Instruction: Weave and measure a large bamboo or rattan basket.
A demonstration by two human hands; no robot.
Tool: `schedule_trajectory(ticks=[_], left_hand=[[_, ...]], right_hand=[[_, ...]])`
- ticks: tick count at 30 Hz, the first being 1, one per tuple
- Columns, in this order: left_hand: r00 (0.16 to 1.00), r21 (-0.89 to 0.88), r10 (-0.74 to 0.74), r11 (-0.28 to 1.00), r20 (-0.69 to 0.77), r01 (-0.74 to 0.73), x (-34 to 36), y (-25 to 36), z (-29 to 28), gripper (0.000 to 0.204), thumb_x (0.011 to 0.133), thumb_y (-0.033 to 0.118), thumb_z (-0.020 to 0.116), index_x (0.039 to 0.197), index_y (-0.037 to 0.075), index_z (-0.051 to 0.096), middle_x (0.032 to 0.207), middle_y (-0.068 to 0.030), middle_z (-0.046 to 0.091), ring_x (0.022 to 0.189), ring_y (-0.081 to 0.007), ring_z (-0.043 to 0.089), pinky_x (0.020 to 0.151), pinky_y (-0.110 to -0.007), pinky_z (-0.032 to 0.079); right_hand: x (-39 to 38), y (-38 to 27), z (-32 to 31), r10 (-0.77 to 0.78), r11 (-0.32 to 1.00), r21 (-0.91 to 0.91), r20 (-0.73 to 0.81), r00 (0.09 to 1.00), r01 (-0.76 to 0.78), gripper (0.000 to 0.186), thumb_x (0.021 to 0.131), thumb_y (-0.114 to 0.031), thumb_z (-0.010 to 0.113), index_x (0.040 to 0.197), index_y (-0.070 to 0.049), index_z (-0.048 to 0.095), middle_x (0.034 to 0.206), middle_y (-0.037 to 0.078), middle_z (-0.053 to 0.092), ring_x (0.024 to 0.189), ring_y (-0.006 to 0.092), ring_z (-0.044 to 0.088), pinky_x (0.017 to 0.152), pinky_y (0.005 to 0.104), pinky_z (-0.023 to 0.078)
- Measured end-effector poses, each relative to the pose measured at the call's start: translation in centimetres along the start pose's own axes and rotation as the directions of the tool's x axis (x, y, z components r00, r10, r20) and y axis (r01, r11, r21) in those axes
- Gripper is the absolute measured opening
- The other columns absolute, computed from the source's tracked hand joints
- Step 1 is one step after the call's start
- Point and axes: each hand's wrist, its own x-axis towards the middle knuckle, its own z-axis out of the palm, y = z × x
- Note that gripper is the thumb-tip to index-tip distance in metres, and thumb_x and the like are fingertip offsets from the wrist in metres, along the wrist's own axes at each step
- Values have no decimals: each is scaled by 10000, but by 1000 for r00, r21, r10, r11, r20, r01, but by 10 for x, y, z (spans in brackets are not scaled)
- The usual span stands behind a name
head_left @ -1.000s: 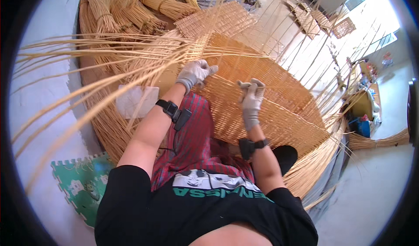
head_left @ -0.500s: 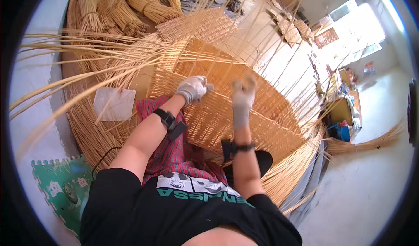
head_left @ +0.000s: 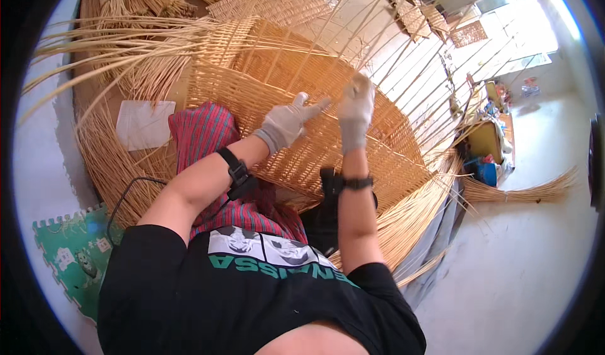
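Observation:
A large woven wicker basket (head_left: 271, 99) rests tilted before me, its upright stakes (head_left: 318, 24) standing loose along the far side. My left hand (head_left: 285, 125), in a pale work glove, lies at the near wall's upper edge with index finger stretched out and thumb raised. Over the basket's opening, my right hand (head_left: 357, 109) is raised, likewise gloved, its fingers curled closed. Whatever is between those fingers is hidden. Long loose rods (head_left: 120, 49) fan out from the basket's left end. A red striped cloth (head_left: 205, 131) covers my lap beside the basket.
Tied wicker bundles (head_left: 164, 0) and a flat woven panel (head_left: 271, 3) lie at the far left. Loose rods (head_left: 116, 166) spread along the left wall. Another bundle (head_left: 523, 190) lies at right, near a blue container (head_left: 486, 173). A green foam mat (head_left: 79, 260) is at lower left.
My left hand has moved right along the basket edge, its index finger now extended. The right hand has risen slightly, with fingers curled. The view has shifted, so the basket appears further left and higher.

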Motion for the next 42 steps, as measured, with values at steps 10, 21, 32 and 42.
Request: schedule_trajectory(ticks=[10,21,32,42], left_hand=[[942,216,281,946,-183,-240,13,11,33,576,879,70,627,1397,319,590,1196,-161,586,855,-292,669,797,-389,564],[993,157,109,981,36,-113,42,84,76,610,907,114,624,1453,367,521,1020,-133,573,784,-305,660,706,-409,567],[980,265,186,943,76,-200,64,185,131,707,895,160,633,1551,268,391,1066,-127,583,853,-288,660,732,-403,542],[906,126,419,904,-57,-410,69,245,151,663,876,159,648,1501,288,464,1095,-107,566,900,-289,640,803,-476,524]], right_hand=[[-71,88,-63,189,749,659,-319,929,74,379,1029,-75,521,1391,-101,409,889,90,658,819,122,615,761,278,543],[-4,96,-126,-59,895,419,-227,972,152,389,981,-128,594,1359,-128,500,1092,149,706,924,236,672,772,402,567],[24,123,-188,-203,977,-102,-144,968,189,397,968,-144,572,1365,-140,577,1299,93,643,1230,268,598,1090,373,455],[-82,217,-250,176,960,269,-351,920,-81,380,973,19,568,1338,-87,569,1204,135,668,986,225,672,884,350,569]])
